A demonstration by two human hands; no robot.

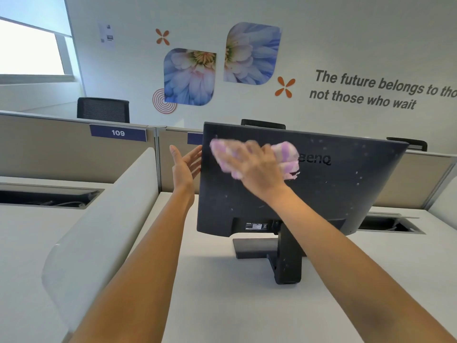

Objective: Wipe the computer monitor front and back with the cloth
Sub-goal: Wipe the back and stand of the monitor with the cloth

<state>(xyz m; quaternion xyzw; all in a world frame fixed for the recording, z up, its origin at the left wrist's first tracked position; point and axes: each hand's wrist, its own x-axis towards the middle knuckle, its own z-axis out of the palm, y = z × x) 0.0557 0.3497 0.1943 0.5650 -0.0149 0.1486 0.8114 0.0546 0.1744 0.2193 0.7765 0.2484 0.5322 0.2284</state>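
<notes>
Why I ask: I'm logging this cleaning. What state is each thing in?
BenQ monitor: upright on its stand, back toward the viewer, speckled with spots.
Striped cloth: bunched, pressed against the monitor's back.
Right hand: flat on the cloth, motion-blurred.
Left hand: open, fingers at the monitor's left edge.

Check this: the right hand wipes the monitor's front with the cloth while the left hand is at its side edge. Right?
Wrong side: the head view shows the monitor from behind, logo and stand facing the camera. The right hand wipes the back with the cloth while the left hand is at its side edge.
</notes>
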